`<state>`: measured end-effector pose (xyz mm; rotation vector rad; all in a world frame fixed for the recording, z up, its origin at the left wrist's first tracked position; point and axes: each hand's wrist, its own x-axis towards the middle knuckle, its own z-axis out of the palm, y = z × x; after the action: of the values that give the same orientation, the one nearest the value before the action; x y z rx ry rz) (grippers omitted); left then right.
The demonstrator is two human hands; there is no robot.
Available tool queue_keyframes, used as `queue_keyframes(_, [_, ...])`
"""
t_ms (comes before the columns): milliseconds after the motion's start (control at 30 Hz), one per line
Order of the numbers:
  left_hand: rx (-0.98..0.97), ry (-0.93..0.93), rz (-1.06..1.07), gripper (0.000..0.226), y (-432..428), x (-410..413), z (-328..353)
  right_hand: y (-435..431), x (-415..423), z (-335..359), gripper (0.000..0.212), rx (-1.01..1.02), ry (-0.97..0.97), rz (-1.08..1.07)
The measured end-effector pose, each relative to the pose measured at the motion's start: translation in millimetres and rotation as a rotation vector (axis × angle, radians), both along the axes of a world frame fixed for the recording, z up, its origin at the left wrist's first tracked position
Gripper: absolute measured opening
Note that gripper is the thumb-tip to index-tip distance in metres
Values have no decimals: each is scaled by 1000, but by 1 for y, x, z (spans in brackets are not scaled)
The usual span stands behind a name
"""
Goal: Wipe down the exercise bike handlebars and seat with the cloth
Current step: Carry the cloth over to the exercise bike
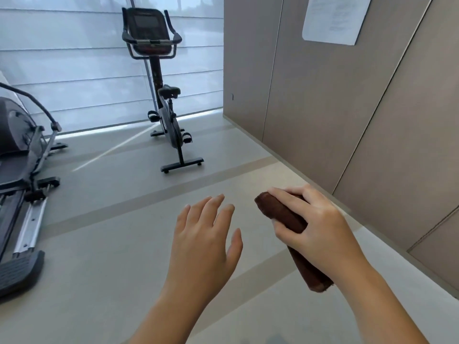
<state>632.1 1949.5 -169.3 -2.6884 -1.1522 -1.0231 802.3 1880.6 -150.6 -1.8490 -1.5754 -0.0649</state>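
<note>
- Floor [99,244]: pale, with darker bands running across it; it carries both machines.
- Wall panelling [323,108]: beige, along the right side of the room.
- Window blind [62,58]: translucent, lowered behind the machines, with a strip of light at its foot.
- Elliptical trainer [17,155]: at the left edge, partly cut off by the frame.
- Exercise bike [169,125]: upright before the blind, well apart from both hands. Its handlebars [130,39] flank a dark console [146,26]; its black seat [169,90] sits lower on the post.
- Paper notice [335,18]: fixed high on the panelling; text illegible.
- Left hand [206,242]: held out palm down, fingers straight and slightly spread, holding nothing.
- Right hand [320,224]: fingers and thumb curled round the cloth.
- Cloth [285,214]: brown, rolled into a cylinder, gripped near its upper end, in mid-air beside the left hand.
</note>
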Motion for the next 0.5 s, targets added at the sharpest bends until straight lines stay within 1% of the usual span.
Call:
queue_keyframes(133, [-43,-28,35,36,84,1,-15,94,2,-9,48,-47,11,63])
queue_keyframes(267, [-52,-33,104,35,195,-17,-25,207,-9,-17,47,-68,38,136])
queue_keyframes(433, [-43,-79,204,34,345,-52,-15,360,-36,-6,48,-74,76,184])
queue_keyframes(500, [-42,-81,231,34,394,-60,-12,417,-49,0,48,-78,63,221])
